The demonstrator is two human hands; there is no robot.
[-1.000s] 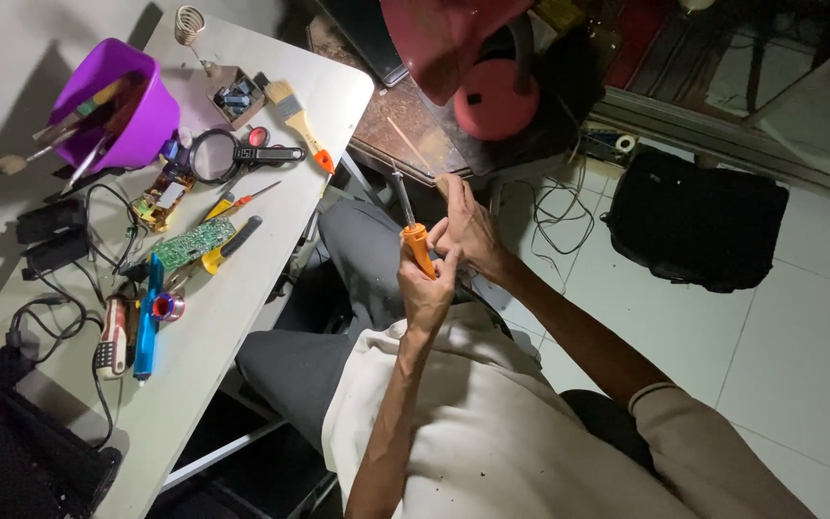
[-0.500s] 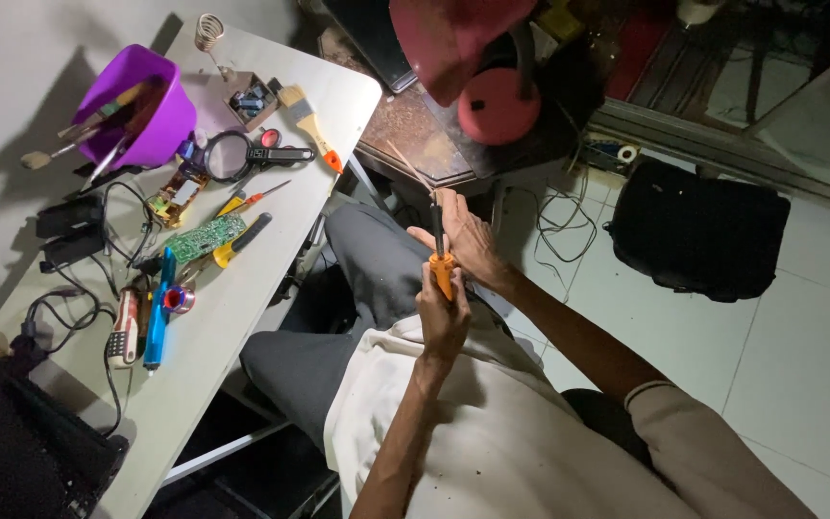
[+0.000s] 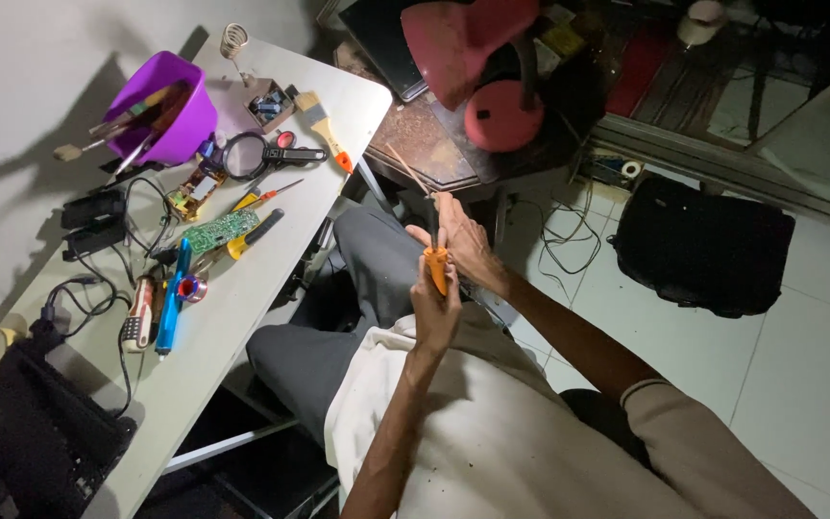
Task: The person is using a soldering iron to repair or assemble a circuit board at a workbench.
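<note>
The orange-handled screwdriver is held upright over the lap, right of the surface. The left hand is clamped around its handle; the right hand pinches the dark shaft near the tip. Apparent step: adjusting the shaft or bit. The next move calls for a steady handle grip. A green circuit board and purple bucket lie to the left.

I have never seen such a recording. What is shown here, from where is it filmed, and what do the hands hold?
No machine here: a seated person works with bare hands, filmed by a camera on their own head, looking down. The left hand keeps its grip on an orange-handled screwdriver; the right hand touches its upper part. Beside them, the white table carries a purple tub of brushes, a magnifying glass, a green circuit board, a paintbrush and black cables.
</note>
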